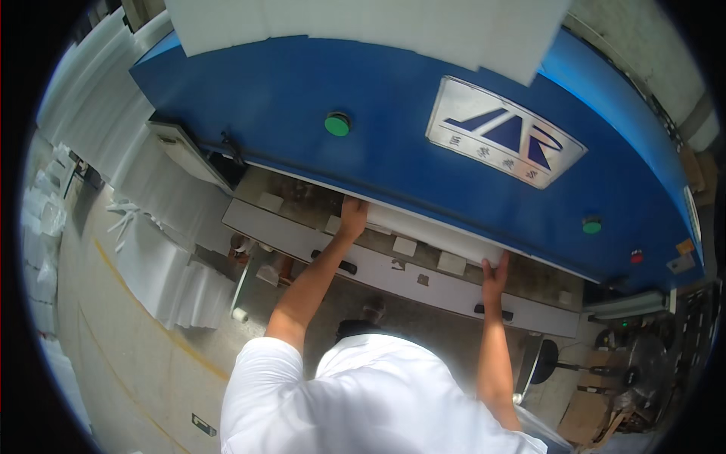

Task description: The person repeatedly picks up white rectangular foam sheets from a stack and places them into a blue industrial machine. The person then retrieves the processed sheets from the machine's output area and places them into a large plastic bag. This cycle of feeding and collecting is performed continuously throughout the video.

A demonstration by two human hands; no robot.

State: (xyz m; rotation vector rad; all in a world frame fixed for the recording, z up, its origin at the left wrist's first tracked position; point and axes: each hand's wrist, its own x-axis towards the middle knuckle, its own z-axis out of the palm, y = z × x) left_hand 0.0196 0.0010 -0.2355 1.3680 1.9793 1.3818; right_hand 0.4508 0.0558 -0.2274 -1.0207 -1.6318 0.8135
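A white foam sheet [435,233] lies in the low gap under the blue press machine [302,83], most of it hidden by the machine's front. At the sheet's left end, my left hand [353,217] is closed on it, with the fingertips partly out of sight. My right hand [495,274] grips the right end, thumb and fingers at its near edge. Several small white blocks, one of them a square block [404,246], sit along the press bed [378,236] in front of the sheet.
A pale front rail [423,280] with black handles runs before my body. Green buttons [337,124] and a red button [636,257] are on the press. Foam stacks [151,181] stand at left, more sheets [363,19] on top. A black fan [643,374] stands at right.
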